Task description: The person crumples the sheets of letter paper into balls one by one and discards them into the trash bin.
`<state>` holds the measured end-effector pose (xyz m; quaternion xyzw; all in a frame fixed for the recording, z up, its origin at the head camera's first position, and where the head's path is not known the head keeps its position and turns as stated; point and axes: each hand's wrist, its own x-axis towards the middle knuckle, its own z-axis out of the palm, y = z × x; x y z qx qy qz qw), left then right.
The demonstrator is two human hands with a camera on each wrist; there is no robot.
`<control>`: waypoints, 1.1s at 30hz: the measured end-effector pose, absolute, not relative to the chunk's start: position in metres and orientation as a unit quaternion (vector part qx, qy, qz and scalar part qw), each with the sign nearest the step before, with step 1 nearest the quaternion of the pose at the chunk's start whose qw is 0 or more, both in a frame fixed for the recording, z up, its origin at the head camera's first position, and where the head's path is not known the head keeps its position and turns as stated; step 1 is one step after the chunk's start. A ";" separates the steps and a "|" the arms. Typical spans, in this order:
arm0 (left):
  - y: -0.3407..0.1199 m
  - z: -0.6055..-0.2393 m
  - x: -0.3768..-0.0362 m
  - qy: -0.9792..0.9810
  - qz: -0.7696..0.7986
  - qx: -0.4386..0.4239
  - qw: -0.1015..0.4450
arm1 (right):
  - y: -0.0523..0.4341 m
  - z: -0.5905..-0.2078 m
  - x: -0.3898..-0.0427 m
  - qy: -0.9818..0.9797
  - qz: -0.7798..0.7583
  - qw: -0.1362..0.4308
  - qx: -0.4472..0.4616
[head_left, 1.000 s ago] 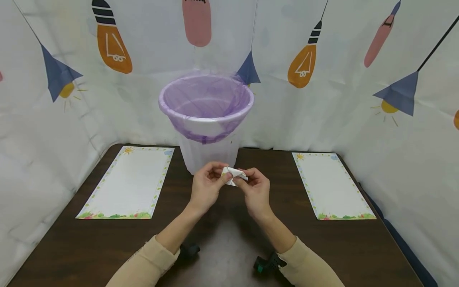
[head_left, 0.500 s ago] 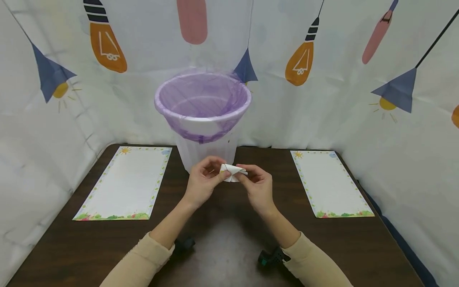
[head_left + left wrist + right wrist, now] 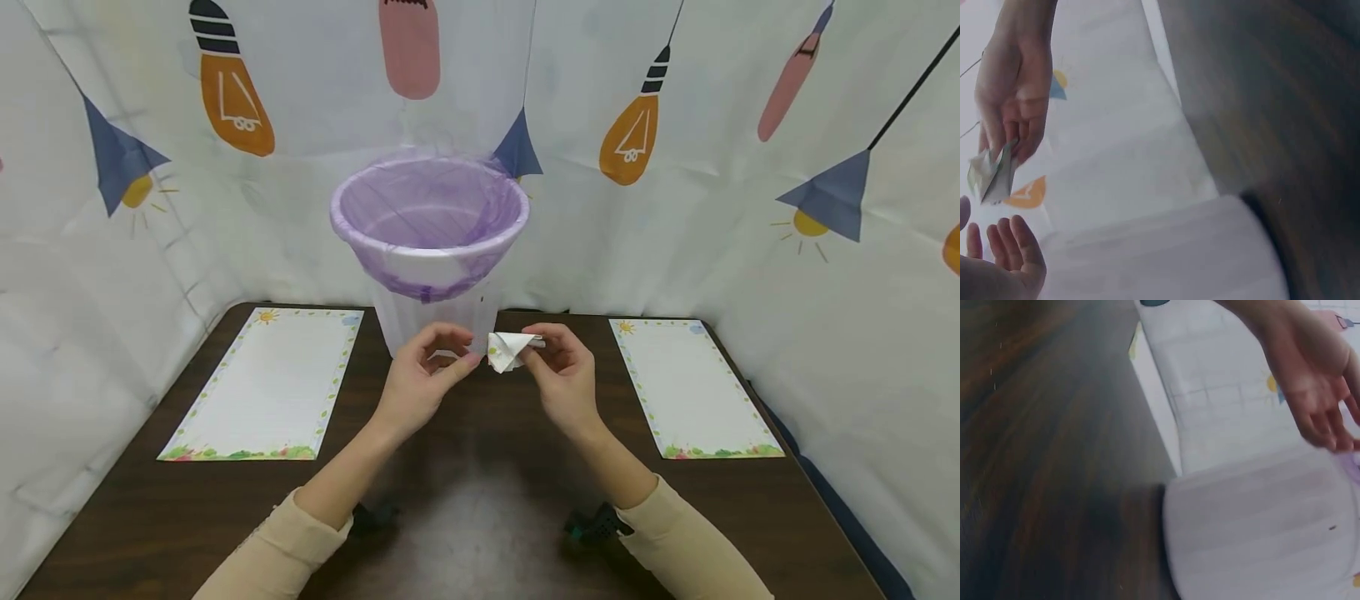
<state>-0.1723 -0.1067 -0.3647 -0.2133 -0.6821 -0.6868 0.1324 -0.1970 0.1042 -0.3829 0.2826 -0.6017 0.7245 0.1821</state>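
Observation:
A small folded white paper with a printed border is pinched in my right hand, held above the table just in front of the bin. My left hand hovers a little to the left of the paper, fingers relaxed and holding nothing. A small gap separates it from the paper. In the left wrist view, my right hand pinches the paper from above, while my left hand's fingers spread loosely below. The right wrist view shows my left hand empty, next to the bin's wall.
A white bin lined with a purple bag stands at the back middle of the dark wooden table. One bordered sheet lies at the left, another at the right. Printed cloth walls surround the table.
Both hands held the folded paper together before. Now my left hand has let go and my right hand has carried the paper slightly right and up.

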 end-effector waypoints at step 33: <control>-0.185 -0.266 -0.206 -0.464 -0.875 -0.030 0.135 | 0.127 -0.310 -0.234 -0.590 0.698 0.234 0.331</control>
